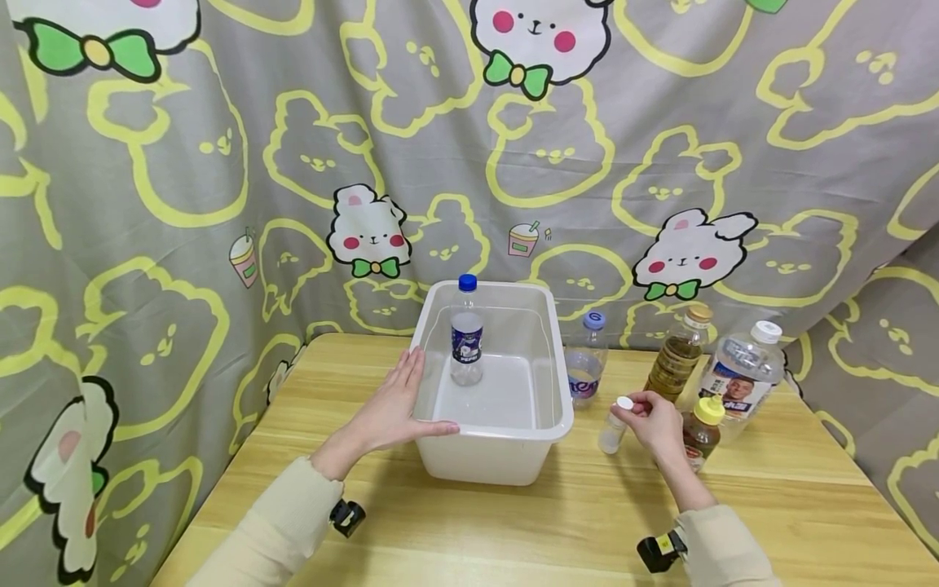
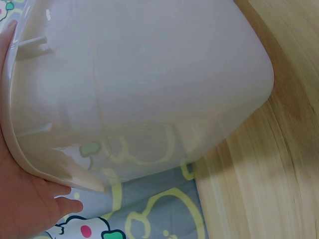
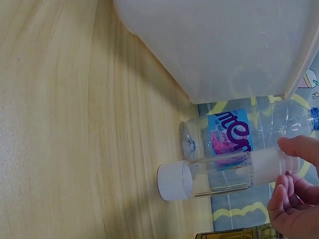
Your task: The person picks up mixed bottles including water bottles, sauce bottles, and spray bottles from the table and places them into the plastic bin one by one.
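Nearest the camera, at the left, is my cream left sleeve (image 1: pixel 267 526), with a small black wrist camera (image 1: pixel 347 517) at its cuff, above the wood-grain tabletop (image 1: pixel 455 546). Past the cuff, my left grip (image 1: pixel 381 416) has its fingers straight and its thumb spread well apart from them; the fingers touch the left rim of a pale plastic tub (image 1: pixel 480 458), and the thumb lies along its near rim. Behind the tub hangs a grey curtain (image 1: pixel 455 163) printed with yellow outlines and white rabbits in green bows. Upright inside the tub, toward its left wall, is a clear Pepsi bottle (image 1: pixel 467 346) with a blue cap.

Just right of the tub stands a blue-capped clear bottle (image 1: pixel 584 367) with purple lettering. Nearer me and farther right is a small clear bottle (image 1: pixel 611 434) with a white top, roughly upright; I cannot tell whether its base touches the tabletop. My right grip (image 1: pixel 660 425) is clamped on its upper end, thumb against fingertips. Beyond that grip is a bottle of amber liquid (image 1: pixel 675 363); beside my wrist, partly hidden, is a dark squeeze bottle (image 1: pixel 702 432) with a yellow cap. Farthest right, a large white-capped bottle (image 1: pixel 741 387) bears a person's picture.
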